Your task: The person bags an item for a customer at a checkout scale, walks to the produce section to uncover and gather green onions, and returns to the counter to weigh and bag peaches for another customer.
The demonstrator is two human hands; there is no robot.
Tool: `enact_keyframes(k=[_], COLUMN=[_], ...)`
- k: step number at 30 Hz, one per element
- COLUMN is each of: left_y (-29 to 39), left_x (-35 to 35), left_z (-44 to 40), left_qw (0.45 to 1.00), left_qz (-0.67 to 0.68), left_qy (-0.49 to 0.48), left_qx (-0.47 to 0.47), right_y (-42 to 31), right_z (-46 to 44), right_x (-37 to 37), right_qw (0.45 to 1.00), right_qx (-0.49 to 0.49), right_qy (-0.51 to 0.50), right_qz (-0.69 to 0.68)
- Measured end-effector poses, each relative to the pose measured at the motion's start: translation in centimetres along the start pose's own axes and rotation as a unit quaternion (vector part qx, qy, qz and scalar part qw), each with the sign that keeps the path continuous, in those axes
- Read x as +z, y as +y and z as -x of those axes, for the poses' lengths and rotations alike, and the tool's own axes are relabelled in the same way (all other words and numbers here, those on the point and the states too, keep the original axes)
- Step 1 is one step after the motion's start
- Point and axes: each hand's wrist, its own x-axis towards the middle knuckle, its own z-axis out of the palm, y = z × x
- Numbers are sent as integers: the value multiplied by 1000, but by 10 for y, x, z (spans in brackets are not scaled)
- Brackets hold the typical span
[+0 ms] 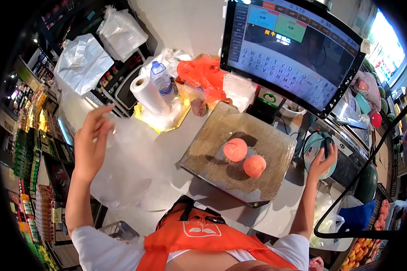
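Two round peach-coloured fruits, one [235, 150] and another [255, 166], rest near each other on a worn flat scale plate [203, 149]. To the right of the plate, my right hand [323, 161] is closed over a dark computer mouse [326, 143] on a round pale pad [310, 151]. My left hand [94, 140] is raised at the left, its fingers bent towards the thumb at the edge of a thin clear plastic bag [126, 167]. The bag hangs over the counter. A screen [294, 49] with a keyboard layout stands behind the plate.
Behind the plate stand a plastic roll [149, 95], a water bottle [161, 77] and a red bag [203, 74]. Clear bags [83, 63] hang at the upper left. A black cable [343, 194] curves along the right. Stocked shelves [27, 153] line the left.
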Motion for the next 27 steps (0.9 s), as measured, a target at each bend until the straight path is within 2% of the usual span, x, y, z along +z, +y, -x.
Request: enact_keyframes(k=[1,2,4,5,6,7,8,10,12,14,16,18,19,22,23,25,26,27], left_y=[8,13,7,4,1,-4,-12,-25,-39,-64,-111,-144,-153,-201,-217,-245,-258,-269], left_x=[5,8,14,18,21,24,28,32,32,34,45,56,61,85,95,115,125,135], left_z=[-7,-15,-36,-47,-57,-67,-76,-78,-76,-68,-60,-44,-34,-6,2,20,31,43], left_qw=[996,984,961,948,931,913,891,850,811,768,719,728,736,743,734,715,723,730], left_qz=[83,164,269,317,365,409,451,512,541,579,617,599,579,543,547,553,542,533], left_qy=[-9,-20,-49,-38,-27,1,28,99,183,207,225,241,241,220,229,247,239,231], left_qx=[-30,-65,-30,-18,-4,-17,-27,-69,-123,-182,-229,-232,-256,-322,-330,-350,-355,-360], right_y=[-26,-54,-142,-178,-212,-241,-263,-306,-323,-343,-350,-393,-410,-411,-424,-412,-408,-417], right_z=[7,19,32,50,60,72,91,116,163,170,182,149,144,138,136,146,150,153], right_x=[-4,-9,-37,-44,-48,-52,-48,-39,-2,17,47,35,32,24,22,23,23,19], right_qw=[985,941,872,788,765,671,560,511,511,403,409,317,350,530,532,544,549,635], right_qx=[89,180,233,257,160,192,179,185,191,368,263,357,375,345,370,366,363,365], right_qy=[-19,-41,-163,-204,-280,-380,-447,-572,-540,-494,-490,-411,-351,-442,-399,-462,-492,-435], right_qz=[-146,-284,-398,-521,-557,-607,-675,-615,-641,-677,-724,-777,-783,-637,-649,-597,-570,-523])
